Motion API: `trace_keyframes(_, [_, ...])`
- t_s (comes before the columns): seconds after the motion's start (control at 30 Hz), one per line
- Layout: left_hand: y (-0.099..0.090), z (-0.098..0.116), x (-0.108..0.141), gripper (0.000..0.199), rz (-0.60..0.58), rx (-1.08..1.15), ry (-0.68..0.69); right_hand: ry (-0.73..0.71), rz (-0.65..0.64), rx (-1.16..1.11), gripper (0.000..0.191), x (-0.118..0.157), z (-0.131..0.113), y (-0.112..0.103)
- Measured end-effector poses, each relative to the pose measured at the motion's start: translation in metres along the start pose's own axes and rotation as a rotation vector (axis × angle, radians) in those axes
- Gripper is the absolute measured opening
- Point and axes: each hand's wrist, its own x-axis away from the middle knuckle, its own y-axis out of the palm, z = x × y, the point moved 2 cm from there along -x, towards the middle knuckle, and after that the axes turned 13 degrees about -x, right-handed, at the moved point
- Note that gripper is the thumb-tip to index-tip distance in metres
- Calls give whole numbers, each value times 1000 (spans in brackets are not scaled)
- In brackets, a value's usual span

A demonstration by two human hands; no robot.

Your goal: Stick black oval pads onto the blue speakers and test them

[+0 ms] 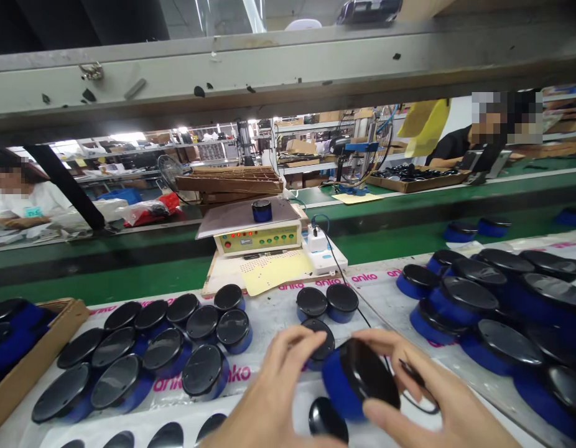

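1. Target: a round puck housing (360, 379) with a blue side wall and glossy black face, lifted off the sheet at bottom centre, tilted on edge, face turned up and to the right.
2. Hands: close together, either side of the puck. Right hand (423, 389) clamps it, fingers (384, 414) across the lower face and upper rim. Left hand (272, 398) sits on the blue-wall side, but I can't tell if it bears any load.
3. Handling: I'd guess it's stiff moulded plastic, fairly light, with some weight inside. The gloss face looks slippery and easy to scratch, so I'd avoid pressing on it.
4. Grip: I'd take the blue side wall with both hands, opposite each other, since it looks like the surest hold.
5. Nearby: a second puck (318, 342) stands just behind the left fingers, and a black domed face (328, 420) lies just below the held puck. A thin black cable (362, 317) runs down past it towards the right hand.
6. Around: more pucks (162, 351) stand in rows on the printed anko sheet (239, 379), with another group (469, 298) to the right. A cardboard tray (40, 354) sits at left. Beyond, a bench tester (257, 239) with a puck (262, 210) on its plate sits against the green conveyor belt (385, 239).
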Motion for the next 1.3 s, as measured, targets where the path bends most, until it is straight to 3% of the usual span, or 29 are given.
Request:
trace_keyframes(0.1, [0,-24,-23,43,2,-60,-79,-58,36,289,22,-20,18,-12])
trace_keyframes(0.13, [2,-33,-33,46,8,-102,-88,-77,18,341,16,-27,23,-14])
trace_keyframes(0.23, [12,-54,-61,73,-63,-208,-71,-92,-85,428,20,-45,27,-15])
trace_keyframes(0.3, [20,-63,-77,84,-142,-218,-33,-105,-88,459,19,-56,22,-18])
trace_keyframes(0.47, [28,-66,-98,75,-150,-174,59,-223,-127,536,20,-94,13,-15])
trace_keyframes(0.7, [19,-58,-85,68,80,-141,-114,-222,-267,537,22,-131,29,1])
trace_keyframes(0.83, [3,-46,-78,69,175,-126,-144,-279,-242,493,10,-121,4,0])
trace_keyframes(0.93, [-10,-35,-76,64,237,-108,-135,-344,-301,364,19,-106,-25,2])
trace_keyframes(1.07, [-23,-17,-72,54,230,-67,-77,-346,-389,127,26,-96,-47,12])
trace_keyframes(1.3, [-30,-7,-62,52,201,-207,-137,-293,-301,-101,24,-102,-37,31])
